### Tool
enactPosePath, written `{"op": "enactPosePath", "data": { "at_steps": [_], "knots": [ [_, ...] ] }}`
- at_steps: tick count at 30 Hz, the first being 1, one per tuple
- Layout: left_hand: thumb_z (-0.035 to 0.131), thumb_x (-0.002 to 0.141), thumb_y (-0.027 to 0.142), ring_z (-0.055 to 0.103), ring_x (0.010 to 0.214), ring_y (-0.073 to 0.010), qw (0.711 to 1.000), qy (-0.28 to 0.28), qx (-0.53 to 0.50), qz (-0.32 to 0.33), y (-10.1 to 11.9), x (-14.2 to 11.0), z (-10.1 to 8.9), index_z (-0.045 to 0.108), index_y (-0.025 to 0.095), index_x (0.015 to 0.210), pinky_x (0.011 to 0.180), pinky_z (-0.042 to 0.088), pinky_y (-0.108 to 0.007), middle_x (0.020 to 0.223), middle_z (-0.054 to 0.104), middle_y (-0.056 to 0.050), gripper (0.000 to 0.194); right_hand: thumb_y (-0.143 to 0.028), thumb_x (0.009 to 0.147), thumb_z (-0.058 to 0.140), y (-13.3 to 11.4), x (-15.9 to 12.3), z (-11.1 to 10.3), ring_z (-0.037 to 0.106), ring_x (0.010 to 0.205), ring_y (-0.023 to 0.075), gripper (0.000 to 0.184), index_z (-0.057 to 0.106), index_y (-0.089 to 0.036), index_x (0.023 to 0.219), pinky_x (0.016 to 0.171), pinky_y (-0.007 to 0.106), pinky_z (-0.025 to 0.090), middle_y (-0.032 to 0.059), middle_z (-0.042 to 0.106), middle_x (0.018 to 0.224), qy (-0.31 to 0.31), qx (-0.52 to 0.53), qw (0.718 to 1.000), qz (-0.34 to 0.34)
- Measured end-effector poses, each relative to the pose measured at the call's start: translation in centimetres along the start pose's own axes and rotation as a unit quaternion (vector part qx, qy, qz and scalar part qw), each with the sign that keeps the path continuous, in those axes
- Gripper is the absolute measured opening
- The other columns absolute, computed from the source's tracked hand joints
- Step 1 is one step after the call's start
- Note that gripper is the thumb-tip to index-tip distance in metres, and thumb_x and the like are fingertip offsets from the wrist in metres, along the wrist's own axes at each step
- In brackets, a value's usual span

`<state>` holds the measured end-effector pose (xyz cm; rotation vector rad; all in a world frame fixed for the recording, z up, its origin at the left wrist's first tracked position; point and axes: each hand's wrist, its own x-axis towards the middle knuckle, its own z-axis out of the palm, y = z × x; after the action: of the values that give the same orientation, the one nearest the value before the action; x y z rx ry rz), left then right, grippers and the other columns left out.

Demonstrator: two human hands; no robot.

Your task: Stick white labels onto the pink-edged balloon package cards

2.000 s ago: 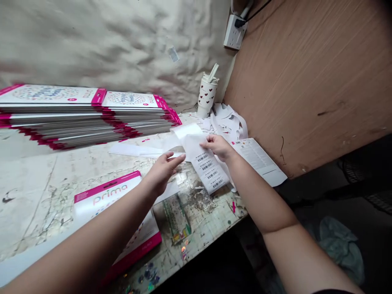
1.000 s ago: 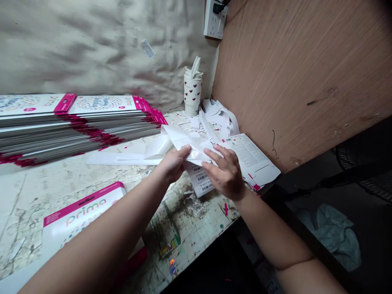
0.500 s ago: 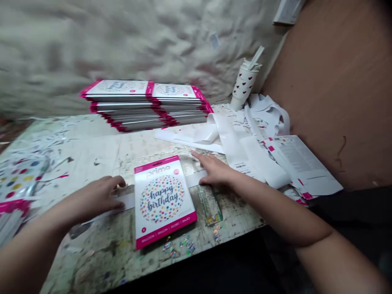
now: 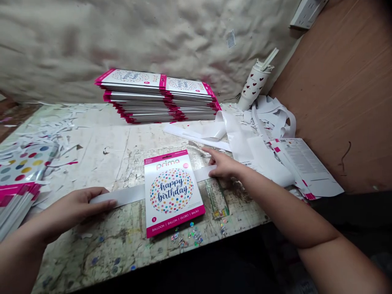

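Head view: left hand [image 4: 73, 208] lies flat, fingertips on one end of a white strip [image 4: 122, 195]; right hand [image 4: 225, 165] presses the other end, fingers spread, no pinch. The strip's middle is hidden beneath a Prima balloon packet [image 4: 173, 192], near the front edge of the scarred workbench [image 4: 101, 147]. A packet stack [image 4: 159, 98] sits well behind; more packets [image 4: 15, 208] are cut off at the left

I have a pink-edged Prima balloon card [image 4: 173, 192] lying flat and slightly skewed on the desk [image 4: 92, 163], its dotted "happy birthday" circle face up. A white paper strip [image 4: 121, 195] runs beneath it and sticks out on both sides. My left grip [image 4: 73, 208] rests open on the strip's left end, and my right grip [image 4: 223, 165] presses flat on its right end.
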<state>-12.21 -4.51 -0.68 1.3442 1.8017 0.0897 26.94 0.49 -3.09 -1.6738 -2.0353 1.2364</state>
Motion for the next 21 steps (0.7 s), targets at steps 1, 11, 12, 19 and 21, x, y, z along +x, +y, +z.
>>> {"op": "enactPosePath", "data": {
  "at_steps": [1, 11, 12, 19, 21],
  "knots": [
    [0.066, 0.062, 0.060, 0.045, 0.052, -0.0115, 0.999, -0.045, -0.026, -0.006, -0.3, 0.0, 0.2, 0.059, 0.021, 0.069, 0.049, 0.031, -0.020, 0.054, 0.056, 0.005, 0.040, -0.007, 0.061, 0.068, 0.1, 0.0, -0.1, 0.055, 0.070, 0.0135, 0.096, 0.025, -0.027, 0.144, 0.063, 0.023, 0.042, -0.0017, 0.057, 0.081, 0.003, 0.014, 1.000, 0.010],
    [0.067, 0.068, 0.048, 0.050, 0.059, -0.0111, 0.982, -0.089, -0.165, 0.017, 2.6, 0.0, 1.8, 0.060, 0.019, 0.071, 0.056, 0.037, -0.020, 0.062, 0.059, 0.003, 0.030, -0.017, 0.071, 0.061, -0.2, -3.8, -2.1, 0.051, 0.056, 0.0113, 0.077, 0.028, -0.025, 0.141, 0.051, 0.023, 0.040, -0.0008, 0.055, 0.077, 0.133, 0.067, 0.988, 0.050],
    [0.067, 0.068, 0.047, 0.050, 0.060, -0.0110, 0.981, -0.088, -0.170, 0.036, 3.6, 0.0, 2.2, 0.061, 0.018, 0.072, 0.057, 0.038, -0.021, 0.063, 0.059, 0.003, 0.030, -0.019, 0.074, 0.058, -1.2, -4.4, -1.9, 0.049, 0.054, 0.0112, 0.076, 0.025, -0.026, 0.142, 0.050, 0.022, 0.039, -0.0022, 0.054, 0.072, 0.155, 0.052, 0.986, 0.033],
    [0.068, 0.062, 0.036, 0.053, 0.049, -0.0140, 0.985, -0.095, -0.098, 0.107, 10.1, 1.1, 7.6, 0.051, 0.017, 0.055, 0.048, 0.038, -0.024, 0.049, 0.057, 0.000, 0.026, -0.015, 0.082, 0.045, -7.6, -3.3, 5.1, 0.049, 0.057, 0.0162, 0.077, 0.004, -0.019, 0.147, 0.054, 0.028, 0.040, 0.0013, 0.058, 0.066, 0.141, -0.161, 0.970, -0.113],
    [0.067, 0.062, 0.035, 0.051, 0.047, -0.0126, 0.983, -0.090, -0.110, 0.113, 10.3, 1.4, 8.2, 0.049, 0.018, 0.054, 0.048, 0.038, -0.024, 0.048, 0.055, 0.001, 0.025, -0.013, 0.082, 0.042, -7.7, -2.3, 7.3, 0.052, 0.062, 0.0189, 0.075, 0.003, -0.014, 0.146, 0.058, 0.031, 0.042, 0.0048, 0.062, 0.073, 0.139, -0.233, 0.951, -0.146]
  ]
}}
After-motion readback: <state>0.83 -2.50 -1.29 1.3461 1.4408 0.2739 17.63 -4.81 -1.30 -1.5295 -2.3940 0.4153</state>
